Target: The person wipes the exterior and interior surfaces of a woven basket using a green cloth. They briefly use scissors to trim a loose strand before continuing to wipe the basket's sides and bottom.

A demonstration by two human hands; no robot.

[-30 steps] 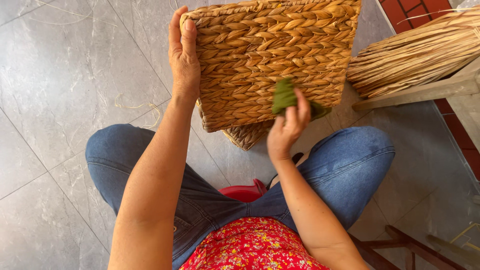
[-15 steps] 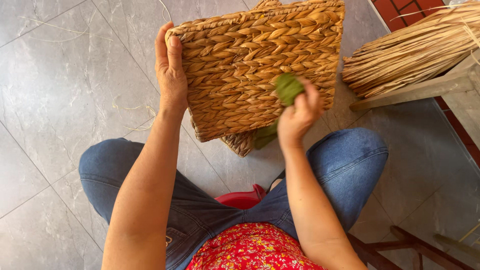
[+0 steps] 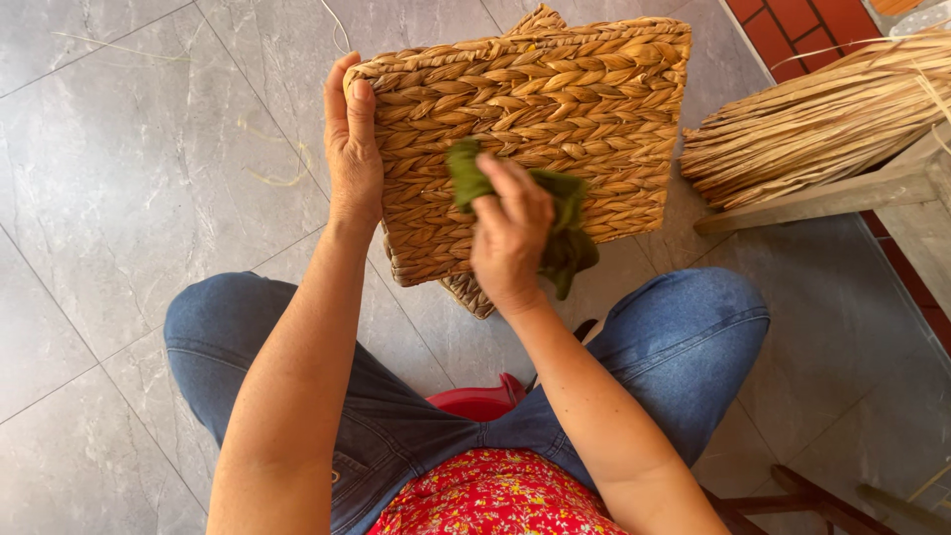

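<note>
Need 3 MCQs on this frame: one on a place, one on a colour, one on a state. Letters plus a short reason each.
1. Where does the bundle of dried straw lie?
A. on the person's lap
B. at the upper right, on a wooden bench
C. inside the basket

2. What colour is the cloth?
A. green
B. white
C. blue

3. How is the woven basket held?
A. flat on the floor, untouched
B. hanging from a hook
C. lifted off the floor, gripped at its left edge by the left hand

Answers:
1 B: the straw rests on the wooden bench beside the right knee.
2 A: the cloth under the right hand is dark green.
3 C: the left fingers wrap the basket's edge while the right hand presses the cloth on its side.
</note>
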